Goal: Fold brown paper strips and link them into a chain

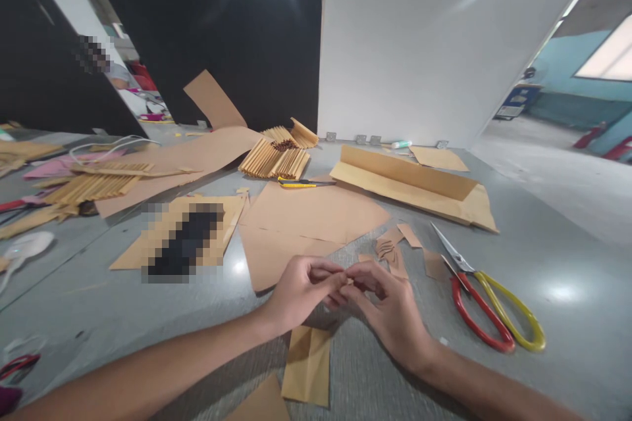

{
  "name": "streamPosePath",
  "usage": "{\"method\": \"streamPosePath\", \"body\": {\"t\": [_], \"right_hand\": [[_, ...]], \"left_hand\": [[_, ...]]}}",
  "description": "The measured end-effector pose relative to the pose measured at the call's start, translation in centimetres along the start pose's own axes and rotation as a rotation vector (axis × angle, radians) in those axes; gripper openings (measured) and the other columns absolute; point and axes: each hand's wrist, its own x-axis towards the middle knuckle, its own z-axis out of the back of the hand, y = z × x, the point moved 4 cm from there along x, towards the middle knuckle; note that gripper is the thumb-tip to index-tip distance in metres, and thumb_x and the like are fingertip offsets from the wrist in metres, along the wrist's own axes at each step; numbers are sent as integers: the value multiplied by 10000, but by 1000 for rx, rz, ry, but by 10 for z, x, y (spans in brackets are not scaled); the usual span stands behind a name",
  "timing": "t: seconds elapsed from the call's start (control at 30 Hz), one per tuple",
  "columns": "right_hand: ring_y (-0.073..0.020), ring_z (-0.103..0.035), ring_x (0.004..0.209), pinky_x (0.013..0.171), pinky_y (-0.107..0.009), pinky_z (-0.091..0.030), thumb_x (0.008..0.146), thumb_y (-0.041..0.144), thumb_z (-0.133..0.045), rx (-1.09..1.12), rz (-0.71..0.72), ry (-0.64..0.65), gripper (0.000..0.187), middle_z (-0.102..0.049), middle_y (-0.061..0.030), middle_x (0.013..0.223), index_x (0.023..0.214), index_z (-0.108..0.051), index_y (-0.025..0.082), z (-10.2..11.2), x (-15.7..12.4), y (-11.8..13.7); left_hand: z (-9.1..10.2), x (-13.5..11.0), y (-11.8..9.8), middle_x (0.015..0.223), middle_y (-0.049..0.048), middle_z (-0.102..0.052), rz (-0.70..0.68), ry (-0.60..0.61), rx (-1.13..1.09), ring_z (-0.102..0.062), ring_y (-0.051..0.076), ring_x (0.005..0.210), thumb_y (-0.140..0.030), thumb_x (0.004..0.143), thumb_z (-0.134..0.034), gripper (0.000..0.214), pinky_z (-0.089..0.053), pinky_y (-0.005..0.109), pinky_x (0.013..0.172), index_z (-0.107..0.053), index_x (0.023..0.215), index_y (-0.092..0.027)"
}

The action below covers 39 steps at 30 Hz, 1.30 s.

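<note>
My left hand [303, 293] and my right hand [392, 309] meet over the middle of the table, fingertips pinched together. Between them shows a small scrap of brown paper [350, 281], mostly hidden by the fingers. Just below the hands lies a creased strip of brown paper [306, 371]. Several small cut paper pieces [409, 235] are scattered beyond my right hand. To its right rest open scissors [486, 296] with one red and one yellow handle. A large brown paper sheet [296, 217] spreads out beyond my left hand.
A yellow utility knife [297, 183] lies behind the sheet, near pleated paper stacks [274, 156]. A long folded paper piece [409, 187] is at back right. A pixelated dark object [185, 240] sits on paper at left. Black and white panels [395, 46] stand behind; a person sits far left.
</note>
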Motion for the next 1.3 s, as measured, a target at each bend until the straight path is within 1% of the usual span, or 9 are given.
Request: {"method": "streamPosePath", "body": {"t": [0.13, 0.23, 0.47, 0.53, 0.7, 0.87, 1.03, 1.17, 1.3], "right_hand": [[-167, -715, 740, 683, -279, -579, 918, 215, -674, 85, -53, 39, 72, -721, -24, 891, 990, -668, 217, -3, 0, -5], [-176, -720, 779, 724, -296, -592, 914, 210, -680, 97, -41, 46, 104, -718, -33, 915, 1017, -666, 216, -4, 0, -5], [-182, -719, 836, 783, -308, -590, 948, 212, -638, 94, -5, 89, 174, -724, -42, 983, 1120, -644, 232, -4, -1, 0], [-176, -711, 841, 765, -293, -579, 970, 221, -607, 58, 0, 73, 154, -719, -41, 995, 1117, -647, 238, -3, -1, -1], [-150, -695, 749, 701, -256, -564, 996, 218, -555, 1, -2, 54, 125, -691, -7, 870, 1086, -638, 242, -3, -1, -2], [-171, -726, 805, 745, -272, -602, 964, 238, -609, 26, -27, 49, 151, -715, -23, 910, 1114, -591, 235, -4, -2, 3], [-176, -730, 742, 663, -275, -612, 966, 269, -603, 66, -85, 52, 147, -721, -43, 931, 1105, -575, 230, -5, -2, -2], [-169, -696, 673, 627, -275, -589, 980, 271, -574, 93, -89, 60, 110, -698, -31, 850, 1084, -574, 233, -6, -2, -6], [-155, -656, 659, 621, -254, -547, 957, 233, -586, 1, -60, 33, 96, -659, -6, 795, 1053, -581, 232, -4, -1, -3]], "left_hand": [[0, 3, 3, 752, 94, -774, 41, 1, -50, -741, 206, 641, -464, 827, -770, 395, -594, 269, 577, -732, 974, -99], [1, 3, 3, 690, 69, -752, 34, -33, -93, -723, 193, 586, -464, 795, -799, 384, -580, 259, 546, -707, 896, -105], [3, 5, -4, 648, 66, -725, -17, -36, -71, -672, 146, 529, -462, 848, -751, 373, -561, 239, 553, -692, 874, -95], [4, 6, -4, 665, 62, -718, -23, -30, -90, -670, 149, 534, -483, 839, -752, 394, -560, 246, 544, -679, 877, -99], [2, 8, -1, 678, 64, -705, -42, -18, -118, -636, 131, 496, -547, 824, -741, 450, -542, 250, 506, -631, 809, -111], [2, 9, -1, 665, 54, -694, -45, -21, -145, -644, 136, 509, -581, 811, -735, 480, -546, 252, 512, -623, 809, -114], [3, 9, -3, 654, 49, -695, -21, -33, -172, -664, 151, 539, -564, 806, -751, 462, -559, 263, 540, -610, 800, -124], [2, 8, -5, 652, 52, -701, -29, -4, -162, -662, 140, 511, -523, 833, -746, 425, -547, 248, 530, -605, 791, -125], [0, 8, -4, 728, 72, -725, -28, 113, -147, -696, 154, 567, -510, 866, -718, 405, -572, 259, 563, -633, 867, -115]]}}
